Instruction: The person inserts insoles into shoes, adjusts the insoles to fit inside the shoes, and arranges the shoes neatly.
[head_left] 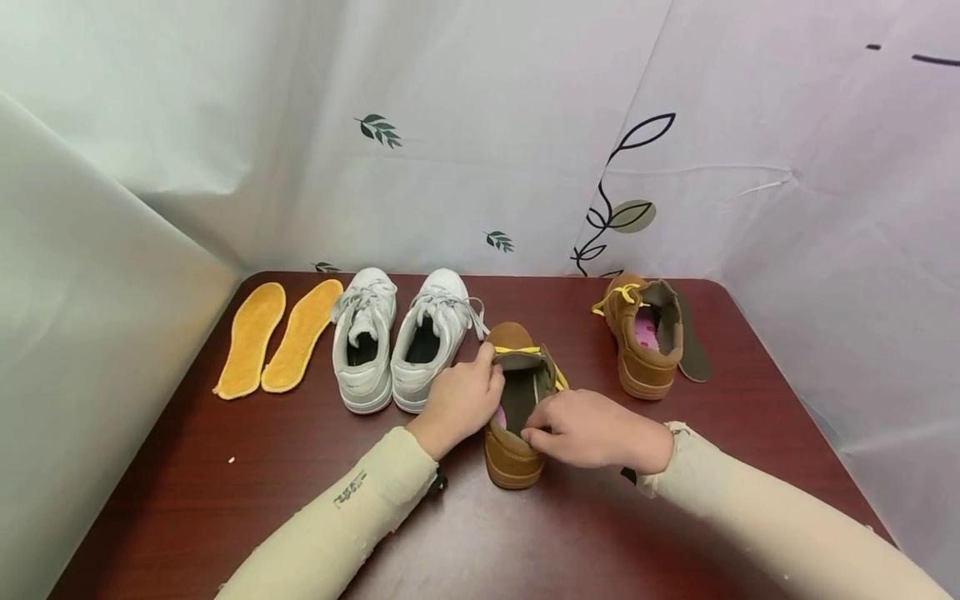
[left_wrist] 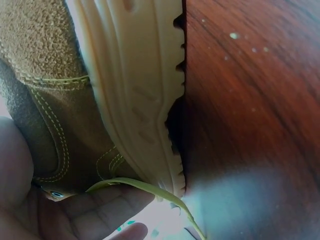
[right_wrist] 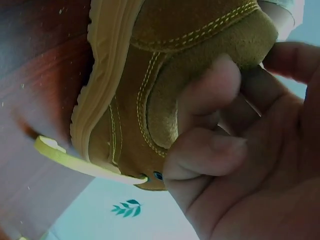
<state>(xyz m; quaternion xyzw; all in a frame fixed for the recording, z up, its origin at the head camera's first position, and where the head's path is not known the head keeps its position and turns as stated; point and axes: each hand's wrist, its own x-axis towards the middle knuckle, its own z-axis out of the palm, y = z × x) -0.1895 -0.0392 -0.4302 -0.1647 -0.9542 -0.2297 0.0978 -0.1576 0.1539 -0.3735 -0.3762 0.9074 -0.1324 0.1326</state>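
Note:
A brown suede shoe (head_left: 513,467) stands at the middle of the table, heel toward me. My left hand (head_left: 467,392) grips its left side by the tongue and yellow lace (left_wrist: 145,186). Over the right side of the collar, my right hand (head_left: 592,429) has curled fingers, with thumb and forefinger reaching into the opening at the heel end of a dark olive insole (head_left: 517,396). That insole lies inside the shoe, and a strip of pink lining (head_left: 501,417) shows at its left edge. The thumb and forefinger tips are partly hidden behind the collar (right_wrist: 220,60).
Two white sneakers (head_left: 363,379) stand left of the brown shoe. Two fuzzy orange insoles (head_left: 251,337) lie at the far left. The other brown shoe (head_left: 648,375), pink inside, stands at the back right beside a dark insole (head_left: 695,350). A pale curtain (head_left: 480,167) hangs behind the table.

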